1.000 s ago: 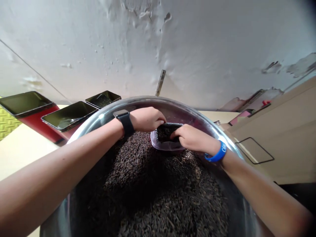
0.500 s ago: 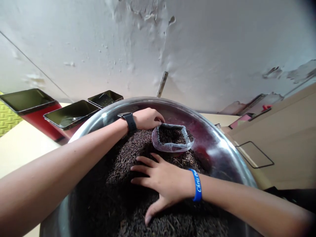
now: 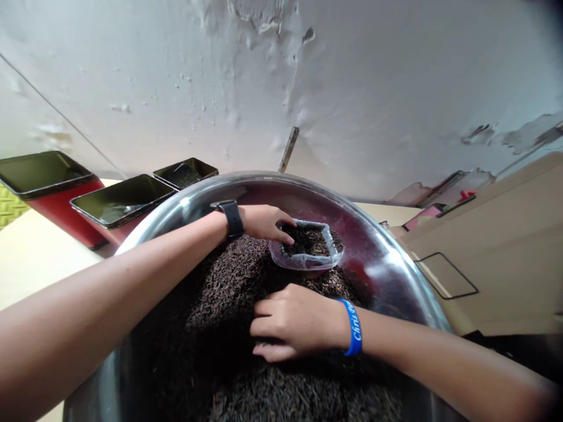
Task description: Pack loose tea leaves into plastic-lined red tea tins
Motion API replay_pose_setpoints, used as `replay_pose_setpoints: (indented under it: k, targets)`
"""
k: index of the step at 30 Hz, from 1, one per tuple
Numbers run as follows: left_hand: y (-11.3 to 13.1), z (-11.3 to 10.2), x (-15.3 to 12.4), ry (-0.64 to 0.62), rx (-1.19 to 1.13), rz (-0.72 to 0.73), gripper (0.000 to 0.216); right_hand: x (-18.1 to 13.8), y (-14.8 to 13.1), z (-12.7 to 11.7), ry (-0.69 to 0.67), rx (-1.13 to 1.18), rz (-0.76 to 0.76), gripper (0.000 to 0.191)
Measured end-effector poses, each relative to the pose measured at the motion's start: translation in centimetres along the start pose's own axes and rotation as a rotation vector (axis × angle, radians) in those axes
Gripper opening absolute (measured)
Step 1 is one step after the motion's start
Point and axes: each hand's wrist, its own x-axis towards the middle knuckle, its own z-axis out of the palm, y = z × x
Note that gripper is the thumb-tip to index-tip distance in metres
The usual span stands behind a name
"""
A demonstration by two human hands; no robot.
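Note:
Loose dark leaves that look like tea fill a large shiny metal bowl. A small square tin lined with a clear plastic bag stands in the heap, with dark leaves inside it. My left hand, with a black watch on the wrist, lies over the tin's left edge, thumb and fingers apart above the opening. Below the tin, my right hand, with a blue wristband, is closed with its fingers curled into the leaves; its palm is hidden.
Several open red tins with dark rims stand left of the bowl on a pale table. A cardboard box is on the right. Behind rises a wall with peeling paint.
My right hand has gone from spread fingers to curled ones in the leaves. My left hand has shifted from the tin's back left corner to over its opening, thumb now apart.

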Motion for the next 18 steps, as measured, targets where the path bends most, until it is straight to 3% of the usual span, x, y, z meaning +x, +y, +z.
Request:
replay_pose_setpoints:
  k: [5,9,13,16,18]
  targets:
    - [0.1,1.7,0.8,0.132,-0.027,0.004,0.046,-1.3,1.9,-3.7,0.258,0.207,0.086,0.021]
    - [-0.3,1.4,1.0,0.182,-0.119,0.026,0.033,-2.5,5.7,-5.7,0.595,0.176,0.377,0.016]
    - [-1.1,0.5,1.0,0.271,-0.229,-0.059,0.037,-2.9,7.2,-5.5,0.59,0.061,0.425,0.021]
    - [-1.5,0.1,0.9,0.338,-0.237,-0.059,0.035,-2.6,4.9,-4.5,0.666,0.061,0.391,0.021]
    - [-1.6,0.0,0.8,0.351,-0.177,-0.05,0.032,-2.0,2.8,-3.4,0.569,0.136,0.24,0.025]
